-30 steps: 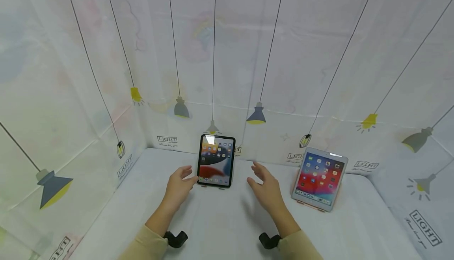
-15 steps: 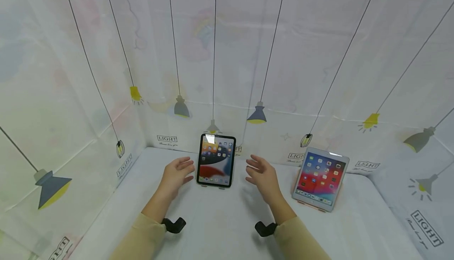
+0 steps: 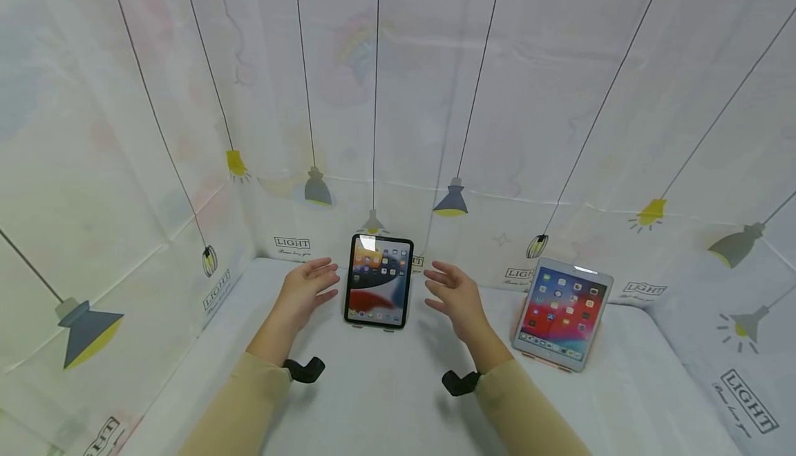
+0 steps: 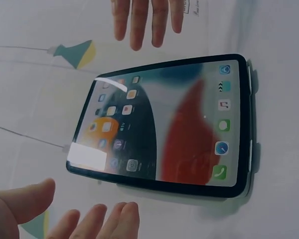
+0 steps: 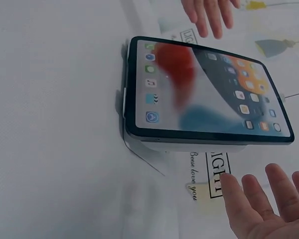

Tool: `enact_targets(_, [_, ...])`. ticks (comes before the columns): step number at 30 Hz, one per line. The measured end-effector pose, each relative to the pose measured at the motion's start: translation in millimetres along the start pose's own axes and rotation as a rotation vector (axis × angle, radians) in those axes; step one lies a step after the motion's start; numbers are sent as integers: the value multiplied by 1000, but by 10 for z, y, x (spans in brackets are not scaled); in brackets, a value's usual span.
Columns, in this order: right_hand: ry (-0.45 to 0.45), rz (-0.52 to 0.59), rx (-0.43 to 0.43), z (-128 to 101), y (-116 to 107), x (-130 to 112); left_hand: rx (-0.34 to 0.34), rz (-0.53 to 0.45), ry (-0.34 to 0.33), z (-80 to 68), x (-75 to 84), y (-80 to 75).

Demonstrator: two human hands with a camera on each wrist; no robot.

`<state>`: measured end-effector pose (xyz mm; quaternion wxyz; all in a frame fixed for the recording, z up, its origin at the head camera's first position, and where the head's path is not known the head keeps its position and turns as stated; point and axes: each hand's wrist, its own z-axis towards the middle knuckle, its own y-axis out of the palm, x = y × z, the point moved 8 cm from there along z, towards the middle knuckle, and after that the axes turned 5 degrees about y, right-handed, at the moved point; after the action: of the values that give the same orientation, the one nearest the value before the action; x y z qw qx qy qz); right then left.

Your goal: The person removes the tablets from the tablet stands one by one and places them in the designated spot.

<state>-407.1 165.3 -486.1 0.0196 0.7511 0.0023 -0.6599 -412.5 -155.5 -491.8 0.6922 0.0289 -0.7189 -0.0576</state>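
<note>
Black-framed tablet [image 3: 378,280] stands propped on the bench [image 3: 385,401], centre back. Your left hand [image 3: 306,290] and right hand [image 3: 452,293] flank it, fingers spread, holding nothing. Uneven squeeze could tip it off its stand.

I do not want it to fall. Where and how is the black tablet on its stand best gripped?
Probably by its two long side edges, one hand from each side: the black tablet stands upright, leaning on its stand, both edges free, left hand and right hand flanking it.
</note>
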Motion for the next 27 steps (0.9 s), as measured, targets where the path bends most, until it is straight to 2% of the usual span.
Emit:
enact_targets(14, [25, 42, -30, 167, 135, -95, -47, -24, -2, 244, 82, 118])
enact_targets(27, [-3, 21, -25, 261, 228, -195, -30, 40, 9, 320, 180, 226])
